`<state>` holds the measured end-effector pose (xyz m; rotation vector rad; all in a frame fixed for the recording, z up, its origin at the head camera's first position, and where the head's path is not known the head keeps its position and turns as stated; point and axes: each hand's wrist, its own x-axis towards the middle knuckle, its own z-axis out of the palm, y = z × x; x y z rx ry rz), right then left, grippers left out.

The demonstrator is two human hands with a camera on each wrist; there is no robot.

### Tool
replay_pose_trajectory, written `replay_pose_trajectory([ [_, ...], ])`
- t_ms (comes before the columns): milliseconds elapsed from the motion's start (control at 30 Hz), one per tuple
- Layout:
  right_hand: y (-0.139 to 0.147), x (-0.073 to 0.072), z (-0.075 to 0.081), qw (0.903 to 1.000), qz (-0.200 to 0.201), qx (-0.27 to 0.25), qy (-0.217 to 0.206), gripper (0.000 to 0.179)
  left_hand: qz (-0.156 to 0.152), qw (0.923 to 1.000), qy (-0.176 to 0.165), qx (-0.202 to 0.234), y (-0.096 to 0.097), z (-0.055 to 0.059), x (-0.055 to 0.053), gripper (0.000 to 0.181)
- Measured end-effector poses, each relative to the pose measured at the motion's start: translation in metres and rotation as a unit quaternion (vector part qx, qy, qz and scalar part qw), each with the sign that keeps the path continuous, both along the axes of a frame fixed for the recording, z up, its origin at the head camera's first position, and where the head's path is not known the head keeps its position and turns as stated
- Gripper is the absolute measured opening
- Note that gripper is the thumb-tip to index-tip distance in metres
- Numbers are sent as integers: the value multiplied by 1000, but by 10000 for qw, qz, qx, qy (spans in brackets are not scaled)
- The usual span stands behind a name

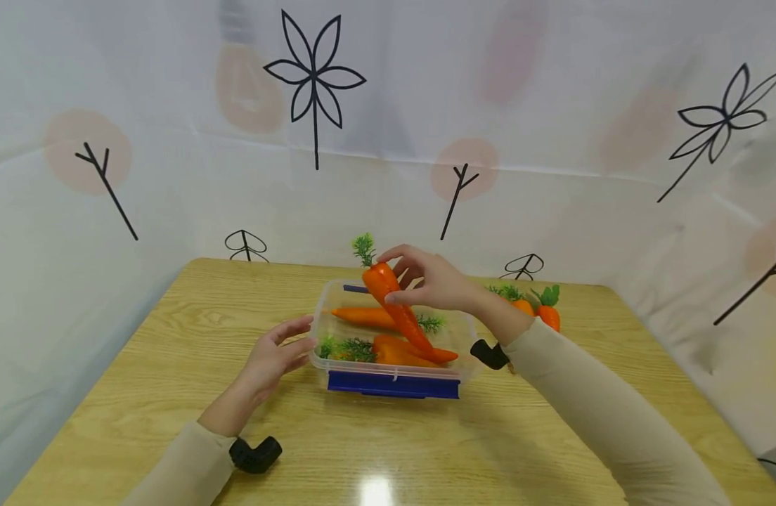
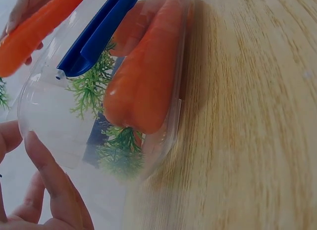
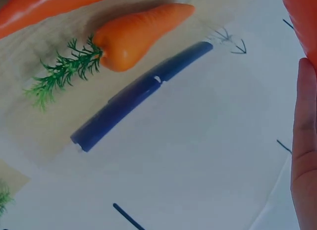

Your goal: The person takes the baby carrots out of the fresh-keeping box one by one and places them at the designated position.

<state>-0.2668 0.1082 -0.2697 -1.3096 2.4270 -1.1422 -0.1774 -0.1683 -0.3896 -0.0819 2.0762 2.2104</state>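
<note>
My right hand [image 1: 435, 281] pinches an orange toy carrot [image 1: 410, 325] near its thick end, between thumb and fingers. This carrot slants over a clear plastic box [image 1: 356, 366], leafy green top up and tip pointing down to the right. Inside the box lie more toy carrots: one at the back [image 1: 363, 318] with its tip to the left, and others at the front [image 2: 143, 86] seen through the wall. My left hand [image 1: 268, 360] is at the box's left end, its relaxed fingertips [image 2: 37, 145] right at the rim.
A blue latch [image 1: 394, 384] hangs along the box's front, with another blue latch [image 3: 143, 96] on the far side. More toy carrots [image 1: 548, 318] with green tops lie behind my right forearm on the wooden table [image 1: 192, 351]. A white patterned curtain [image 1: 388, 197] closes off the back.
</note>
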Motion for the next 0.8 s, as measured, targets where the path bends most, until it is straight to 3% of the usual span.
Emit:
replay_pose_trajectory([
  [533,37,26,7,9988,-354,-317,-140,52,28,10000,-19,11,1,2,2,53],
  [800,62,32,9,9959,-852,-304,-95,50,7,10000,-55,41,3,2,1,53],
])
